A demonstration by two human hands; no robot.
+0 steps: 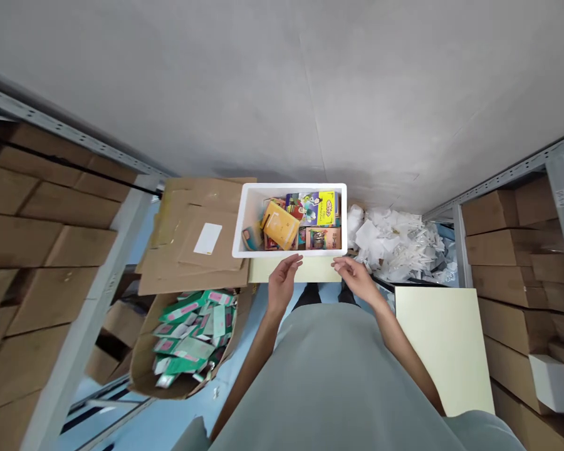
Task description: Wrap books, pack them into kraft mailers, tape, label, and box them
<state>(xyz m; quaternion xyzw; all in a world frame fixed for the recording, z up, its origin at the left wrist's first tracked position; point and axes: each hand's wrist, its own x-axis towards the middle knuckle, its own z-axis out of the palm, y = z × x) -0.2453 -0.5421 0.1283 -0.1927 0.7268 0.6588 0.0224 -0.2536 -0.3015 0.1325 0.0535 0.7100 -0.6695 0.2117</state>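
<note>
In front of me a white foam box (pixel 242 216) stands on a pale yellow board (pixel 310 269). Inside it lie several colourful packs: a yellow-orange pack (pixel 281 225) tilted on top, a purple and yellow one (pixel 326 208) towards the back, and a brown-pink box (pixel 323 238) near the front wall. Just before the front rim, left of its middle, is my left hand (pixel 282 279), its fingers stretched and apart. My right hand (pixel 356 277) is near the front right corner, fingers extended. Neither hand shows anything in it; whether the fingertips touch the rim I cannot tell.
Flattened cardboard (pixel 192 238) lies left of the foam box, above a carton (pixel 143 369) full of green and white small boxes. White scrap (pixel 399 244) piles up on the right, behind a cream panel (pixel 444 351). Shelves of brown boxes (pixel 507 269) flank both sides; a wall (pixel 282 94) rises behind.
</note>
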